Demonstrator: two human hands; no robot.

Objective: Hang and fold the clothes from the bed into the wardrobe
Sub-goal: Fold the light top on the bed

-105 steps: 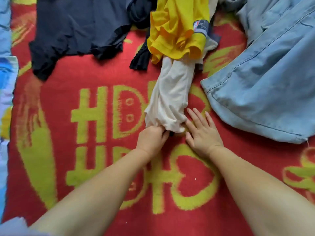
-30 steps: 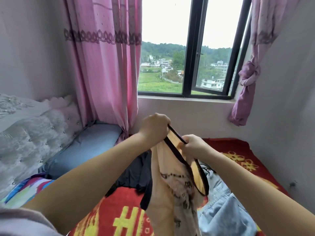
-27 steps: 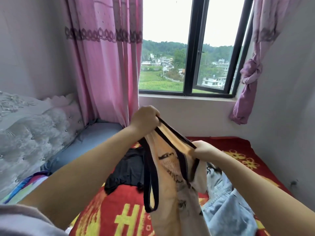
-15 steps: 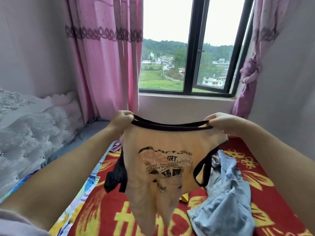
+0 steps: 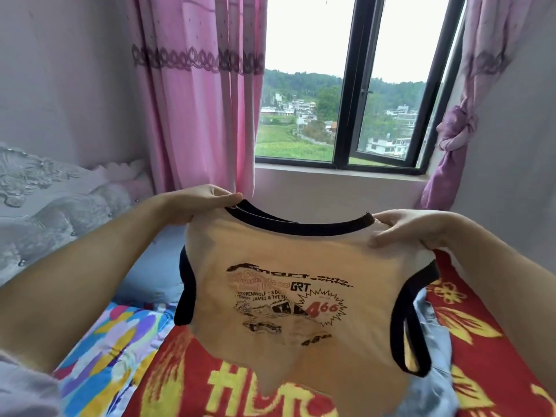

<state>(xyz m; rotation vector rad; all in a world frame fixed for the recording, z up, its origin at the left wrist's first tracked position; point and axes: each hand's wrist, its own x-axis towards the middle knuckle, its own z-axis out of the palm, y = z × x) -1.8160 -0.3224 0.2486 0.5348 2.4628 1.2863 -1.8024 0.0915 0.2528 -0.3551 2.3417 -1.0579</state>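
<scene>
A cream T-shirt [image 5: 279,260] with black collar and sleeve trim and a printed car graphic hangs spread in front of me, above the bed. My left hand [image 5: 200,206] pinches its left shoulder beside the collar. My right hand [image 5: 406,228] grips the right shoulder, thumb on the front of the cloth. The shirt's hem droops toward the red and yellow blanket [image 5: 186,383]. Blue denim [image 5: 436,341] lies on the blanket behind the shirt, mostly hidden by it.
A padded white headboard [image 5: 45,200] and a blue pillow [image 5: 153,275] stand at the left. A colourful sheet [image 5: 111,347] edges the blanket. Pink curtains [image 5: 198,94] and a knotted purple curtain [image 5: 454,130] frame the window [image 5: 349,85] ahead.
Since lying rolled on the blanket, the shirt has been lifted and spread out. In the last half second my hands moved further apart and the shirt came closer, front facing me.
</scene>
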